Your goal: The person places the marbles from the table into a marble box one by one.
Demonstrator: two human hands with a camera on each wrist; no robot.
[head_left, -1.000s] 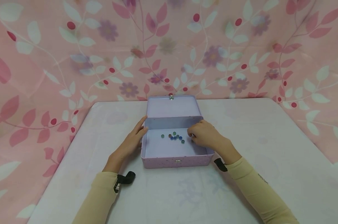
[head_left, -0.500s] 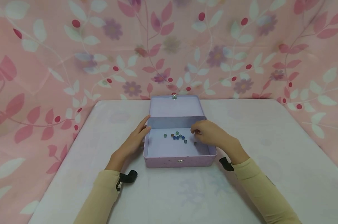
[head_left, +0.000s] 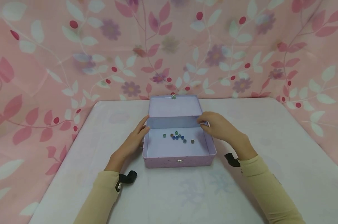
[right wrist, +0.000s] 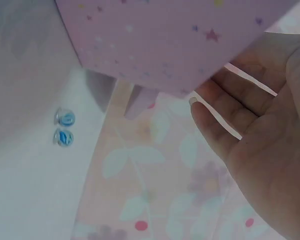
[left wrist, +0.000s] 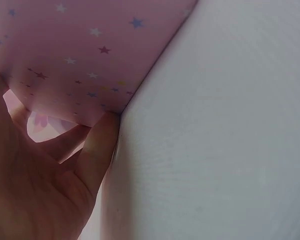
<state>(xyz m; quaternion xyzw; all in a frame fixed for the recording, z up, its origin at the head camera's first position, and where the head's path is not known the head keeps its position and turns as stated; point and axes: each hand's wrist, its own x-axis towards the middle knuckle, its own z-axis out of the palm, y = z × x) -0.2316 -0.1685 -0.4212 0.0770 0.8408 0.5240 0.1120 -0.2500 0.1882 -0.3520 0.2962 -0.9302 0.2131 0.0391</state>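
A lilac tin box (head_left: 160, 162) stands with its lid (head_left: 174, 106) raised behind it. On its floor lie several small glass marbles (head_left: 176, 137), blue, green and brown. One marble (head_left: 192, 142) rests apart, to the right of the rest. My left hand (head_left: 134, 137) is against the box's left wall, fingers fairly straight, fingertips at the rim. In the left wrist view a finger (left wrist: 101, 137) touches the star-printed side low down. My right hand (head_left: 217, 126) hovers over the back right corner, fingers loosely bent, nothing showing between them; in the right wrist view its fingers extend beside the box.
Two blue marbles (right wrist: 64, 127) lie on the white cloth beside the box in the right wrist view. A white tablecloth (head_left: 118, 113) covers the table, and a pink floral curtain (head_left: 169, 46) hangs behind it. Black wrist straps (head_left: 128, 177) stick out at the sleeves.
My right hand has risen from inside the box and moved right and back to its rim. A marble formerly beneath it now lies uncovered, slightly further left. The left hand stays at the box.
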